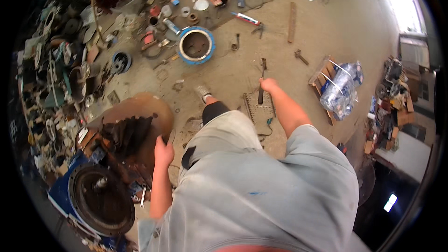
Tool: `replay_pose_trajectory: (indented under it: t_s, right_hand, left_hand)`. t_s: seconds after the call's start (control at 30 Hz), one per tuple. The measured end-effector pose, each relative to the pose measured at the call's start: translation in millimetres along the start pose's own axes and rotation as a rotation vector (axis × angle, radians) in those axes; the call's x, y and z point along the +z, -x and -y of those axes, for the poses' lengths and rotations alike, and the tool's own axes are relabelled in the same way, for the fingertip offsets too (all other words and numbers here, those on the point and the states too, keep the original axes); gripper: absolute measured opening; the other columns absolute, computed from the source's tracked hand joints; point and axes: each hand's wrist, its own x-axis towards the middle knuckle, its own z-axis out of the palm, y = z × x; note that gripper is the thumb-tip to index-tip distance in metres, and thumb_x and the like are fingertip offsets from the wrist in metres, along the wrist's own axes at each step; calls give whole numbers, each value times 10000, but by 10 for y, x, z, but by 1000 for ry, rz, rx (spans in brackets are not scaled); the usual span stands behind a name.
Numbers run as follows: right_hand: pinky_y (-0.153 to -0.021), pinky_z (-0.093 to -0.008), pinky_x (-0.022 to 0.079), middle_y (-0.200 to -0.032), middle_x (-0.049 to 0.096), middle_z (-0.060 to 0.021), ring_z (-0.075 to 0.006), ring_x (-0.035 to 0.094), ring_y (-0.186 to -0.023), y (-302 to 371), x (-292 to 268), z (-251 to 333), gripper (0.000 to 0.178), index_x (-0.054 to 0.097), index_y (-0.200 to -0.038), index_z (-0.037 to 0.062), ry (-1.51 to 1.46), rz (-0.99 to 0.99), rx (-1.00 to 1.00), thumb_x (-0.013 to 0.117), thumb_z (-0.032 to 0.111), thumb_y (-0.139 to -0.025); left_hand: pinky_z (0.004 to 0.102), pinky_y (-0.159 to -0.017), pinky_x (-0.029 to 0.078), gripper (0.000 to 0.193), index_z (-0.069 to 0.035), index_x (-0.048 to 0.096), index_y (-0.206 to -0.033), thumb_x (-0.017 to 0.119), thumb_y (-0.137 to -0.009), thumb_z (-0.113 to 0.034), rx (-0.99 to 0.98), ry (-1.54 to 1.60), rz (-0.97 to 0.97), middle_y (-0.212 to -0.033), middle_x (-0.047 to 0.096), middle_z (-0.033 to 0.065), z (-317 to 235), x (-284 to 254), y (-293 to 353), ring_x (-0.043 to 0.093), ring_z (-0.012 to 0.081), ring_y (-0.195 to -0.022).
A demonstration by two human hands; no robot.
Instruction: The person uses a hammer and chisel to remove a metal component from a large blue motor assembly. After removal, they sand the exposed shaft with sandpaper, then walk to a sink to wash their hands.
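My right hand (268, 84) is closed around a long tool (261, 95) with a black grip. Its thin dark shaft points away from me, and the exact kind does not show. Beneath it on the floor lies a ridged metal plate (252, 107). My left hand (163, 152) looks closed beside a brown round tabletop or drum lid (158, 107). A thin greyish edge shows by its fingers, too small to name. Dark crumpled rags or gloves (128, 135) lie on the brown surface nearby.
A blue ring-shaped housing (210, 37) stands ahead on the floor, near a sealant tube (246, 18). A plastic-wrapped machine (338, 93) sits on a wooden pallet (322, 75) at right. Piled parts (51, 79) line the left. A large flanged blue machine (60, 191) is near left.
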Motion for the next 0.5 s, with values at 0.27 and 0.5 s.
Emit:
replay_pose_trajectory:
  t_s: [0.27, 0.5]
  right_hand:
    - [-933, -380, 550, -1214, 732, -127, -232, 707, -1079, 1253, -55, 1758, 547, 613, -1385, 44, -476, 406, -571, 614, 446, -1016]
    - [-675, -308, 559, -914, 751, -92, -146, 713, -750, 1632, 77, 2901, 415, 668, -1160, 9, -396, 745, -650, 578, 400, -1054]
  left_hand:
    - [462, -940, 536, 445, -1, 576, -1306, 698, -891, -107, 199, 112, 83, -1150, 696, 270, -1228, 96, -612, 658, 448, -1097]
    - [542, -859, 538, 739, -21, 305, -1509, 706, -895, -108, 142, -13, 195, -1079, 691, 313, -1682, 258, -988, 660, 494, -1018]
